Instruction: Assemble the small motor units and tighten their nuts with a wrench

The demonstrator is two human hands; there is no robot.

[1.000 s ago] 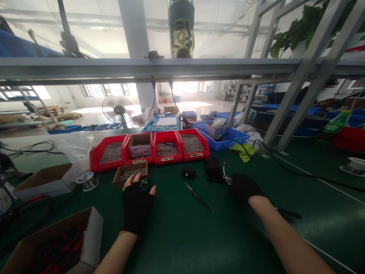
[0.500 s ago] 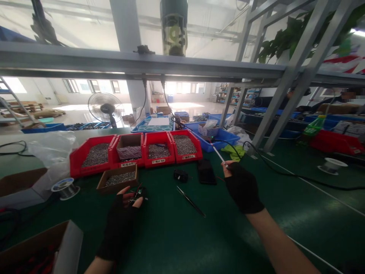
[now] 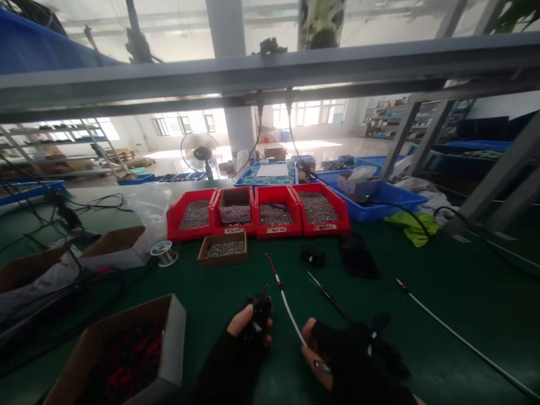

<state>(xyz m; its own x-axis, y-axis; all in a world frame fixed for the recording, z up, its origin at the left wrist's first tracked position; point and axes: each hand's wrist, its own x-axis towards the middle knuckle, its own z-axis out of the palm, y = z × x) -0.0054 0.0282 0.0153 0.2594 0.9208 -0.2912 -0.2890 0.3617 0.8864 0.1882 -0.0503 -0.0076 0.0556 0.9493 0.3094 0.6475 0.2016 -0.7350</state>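
Note:
My left hand (image 3: 248, 332), in a black fingerless glove, is closed around a small black device (image 3: 259, 309) with a short reddish wire at its top. Just right of it, my right hand (image 3: 318, 351) pinches a white cable (image 3: 289, 312) whose red, thin-wired end points up and away. A small silvery object, too unclear to name, shows at the right fingers. Tweezers (image 3: 329, 295) lie on the green table beyond my right hand. Farther back are another small black part (image 3: 313, 256) and a dark flat slab (image 3: 358, 256). The cable and the device are apart.
Red bins (image 3: 278, 229) of small metal parts stand behind a small cardboard box (image 3: 223, 257). A solder spool (image 3: 164, 254) is left of them. An open box (image 3: 172, 343) with red and black pieces sits front left. A blue tray (image 3: 379, 211) and a second white cable (image 3: 459, 337) are right.
The view has swung left and the hands are closer together. My right hand has let go of the white stick-like tool near the blue tray and now holds the white cable.

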